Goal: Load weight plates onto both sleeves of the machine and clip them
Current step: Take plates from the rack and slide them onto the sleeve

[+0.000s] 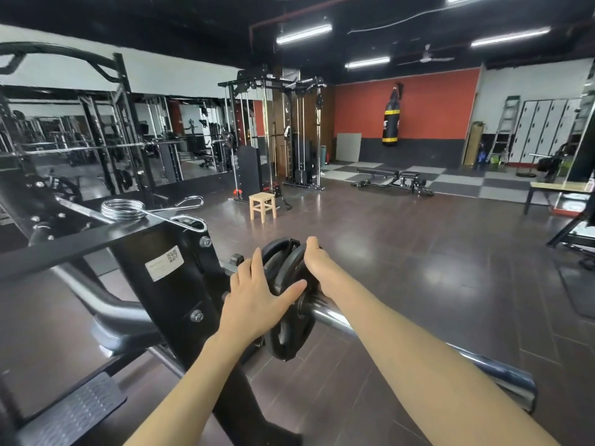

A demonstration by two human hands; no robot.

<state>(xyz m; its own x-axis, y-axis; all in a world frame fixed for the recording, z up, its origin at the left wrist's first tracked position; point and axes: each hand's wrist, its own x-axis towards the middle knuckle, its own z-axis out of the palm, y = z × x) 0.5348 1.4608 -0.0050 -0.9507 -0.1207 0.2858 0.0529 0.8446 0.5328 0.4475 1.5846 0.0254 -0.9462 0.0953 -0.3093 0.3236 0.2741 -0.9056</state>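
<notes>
Both hands press a black weight plate (291, 304) along the chrome sleeve (418, 344) toward the machine: left hand (254, 297) flat and spread on its face, right hand (317, 262) gripping its top rim, while the spring clip (151, 210) waits on the frame, far left.

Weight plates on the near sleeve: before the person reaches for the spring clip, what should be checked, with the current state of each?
1. Weight plates threaded on the sleeve: ok.
2. Plates pushed fully against the stop: cannot tell, hands hide it.
3. Left hand flat on the plates: ok.
4. Right hand over the top rim: ok.
5. Spring clip ready, lying on the frame: ok.
6. Clip fitted: not ok, the sleeve is bare outboard of the plates.
</notes>
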